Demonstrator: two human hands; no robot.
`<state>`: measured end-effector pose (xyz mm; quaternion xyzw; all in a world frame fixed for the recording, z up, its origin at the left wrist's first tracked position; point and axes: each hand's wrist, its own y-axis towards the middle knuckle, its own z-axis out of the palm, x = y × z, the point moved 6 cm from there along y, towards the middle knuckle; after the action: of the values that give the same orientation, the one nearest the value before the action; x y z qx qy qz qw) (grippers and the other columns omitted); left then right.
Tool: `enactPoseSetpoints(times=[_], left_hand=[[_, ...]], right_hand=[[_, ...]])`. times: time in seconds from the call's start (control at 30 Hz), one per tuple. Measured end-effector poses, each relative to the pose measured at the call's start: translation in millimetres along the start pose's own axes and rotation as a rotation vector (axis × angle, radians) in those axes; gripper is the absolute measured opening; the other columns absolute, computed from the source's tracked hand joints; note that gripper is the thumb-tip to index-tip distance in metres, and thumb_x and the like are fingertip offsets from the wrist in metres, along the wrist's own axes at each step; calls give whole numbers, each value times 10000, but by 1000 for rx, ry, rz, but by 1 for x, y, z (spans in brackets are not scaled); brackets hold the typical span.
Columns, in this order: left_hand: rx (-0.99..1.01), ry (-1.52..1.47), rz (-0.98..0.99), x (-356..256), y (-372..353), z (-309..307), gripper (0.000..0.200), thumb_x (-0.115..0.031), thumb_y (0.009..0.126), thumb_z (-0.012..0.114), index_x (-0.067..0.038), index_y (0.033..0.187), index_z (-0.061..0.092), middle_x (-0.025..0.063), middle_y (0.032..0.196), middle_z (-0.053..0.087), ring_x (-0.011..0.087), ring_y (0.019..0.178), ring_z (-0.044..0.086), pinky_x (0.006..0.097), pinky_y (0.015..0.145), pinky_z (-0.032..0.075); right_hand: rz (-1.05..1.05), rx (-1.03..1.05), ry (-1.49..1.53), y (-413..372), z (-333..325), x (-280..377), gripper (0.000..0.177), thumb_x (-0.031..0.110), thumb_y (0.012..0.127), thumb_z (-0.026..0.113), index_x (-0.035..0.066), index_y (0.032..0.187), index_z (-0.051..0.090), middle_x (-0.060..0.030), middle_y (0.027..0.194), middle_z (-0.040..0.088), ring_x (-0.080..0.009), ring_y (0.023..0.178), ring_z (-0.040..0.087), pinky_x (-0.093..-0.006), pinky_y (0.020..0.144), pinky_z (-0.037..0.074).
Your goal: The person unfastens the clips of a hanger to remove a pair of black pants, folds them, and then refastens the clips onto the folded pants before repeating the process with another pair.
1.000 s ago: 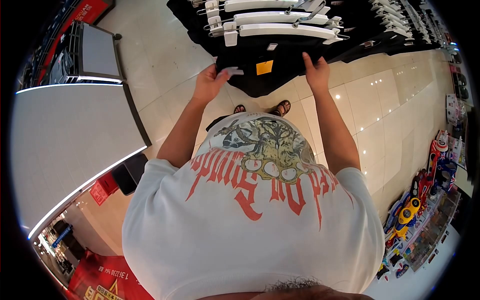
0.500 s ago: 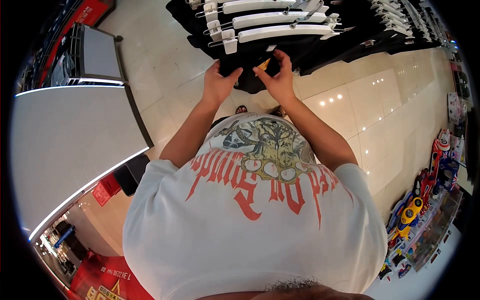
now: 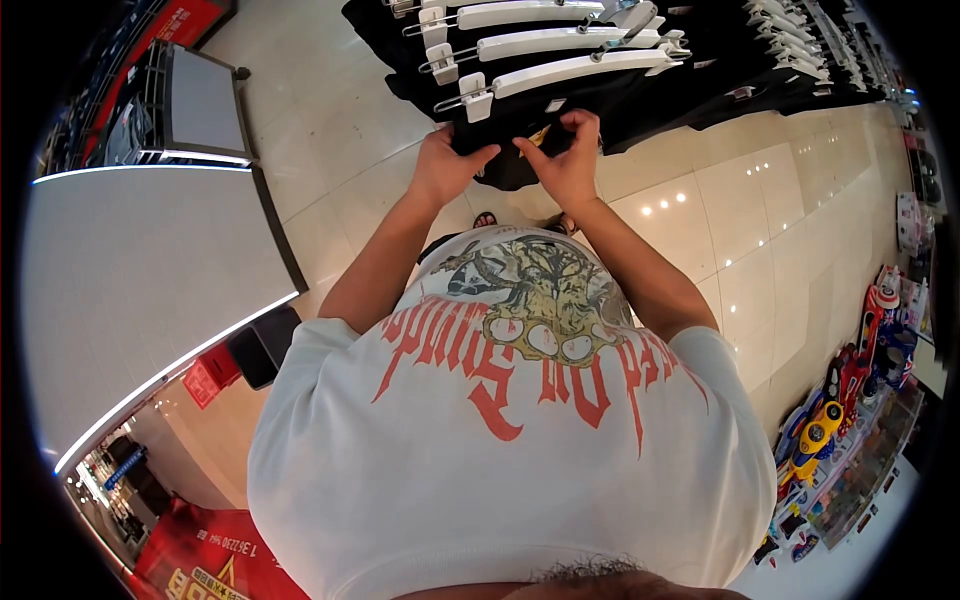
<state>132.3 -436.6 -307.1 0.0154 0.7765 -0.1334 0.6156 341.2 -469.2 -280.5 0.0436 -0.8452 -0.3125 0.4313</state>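
Observation:
Several black garments hang from white clip hangers (image 3: 565, 72) at the top of the view. The nearest black garment (image 3: 510, 172) is held in front of my body by both hands. My left hand (image 3: 447, 168) grips its left side, thumb pointing inward and fingers tucked behind the cloth. On the other side my right hand (image 3: 568, 168) pinches the fabric, its thumb and bent fingers around a fold. A small yellow patch or tag (image 3: 540, 138) shows beside my right thumb. A white label (image 3: 555, 105) sits on the cloth above. Whether these are trousers cannot be made out.
More hangers (image 3: 790, 45) run along the rack to the right. A large pale panel (image 3: 160, 300) with lit edges stands at left. Colourful toy cars (image 3: 820, 428) are displayed at lower right. Glossy tiles (image 3: 670, 230) cover the floor, and a red printed sheet (image 3: 205, 550) lies lower left.
The nearest hanger has tilted and shifted a little to the right. Both hands have moved slightly right with the garment, keeping hold of it.

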Motion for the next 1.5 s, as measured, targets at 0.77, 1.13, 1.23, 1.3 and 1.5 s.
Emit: enactPoseSetpoints(times=[0.77,1.13,1.23,1.3,1.5], left_hand=[[108,-419,-121,6,7,-3,337,-211,931,752,31,1152,675,49,1061,712,131,913,648,281,815,514],[191,-625,-168,11,5,18,406,-301,1028,613,9,1290,604,55,1166,667,163,1064,609,328,937,479],[205,-637,-147,7,2,19,399,-304,1030,613,2,1285,608,52,1159,667,163,1064,607,329,943,473],[211,-619,-144,4,0,19,401,-312,1034,605,0,1287,609,53,1162,667,165,1069,605,333,947,472],[241,-437,-216,8,-6,22,453,-385,1041,583,-3,1281,619,59,1163,672,164,1061,608,320,944,473]], right_hand=[[-44,489,-32,-20,22,38,386,424,794,815,71,891,692,-78,770,664,-270,674,672,-375,594,527],[306,619,110,-36,58,21,552,327,762,869,10,1087,556,-118,917,684,-242,813,698,-360,709,549],[404,662,130,-38,59,13,507,239,774,855,14,1097,535,-131,992,690,-208,902,697,-342,758,547],[377,611,220,-37,57,19,525,225,770,854,18,1118,519,-135,1027,682,-205,931,686,-348,778,544],[311,536,220,-35,59,23,558,181,726,853,24,1124,495,-139,1003,630,-282,918,659,-374,788,537]])
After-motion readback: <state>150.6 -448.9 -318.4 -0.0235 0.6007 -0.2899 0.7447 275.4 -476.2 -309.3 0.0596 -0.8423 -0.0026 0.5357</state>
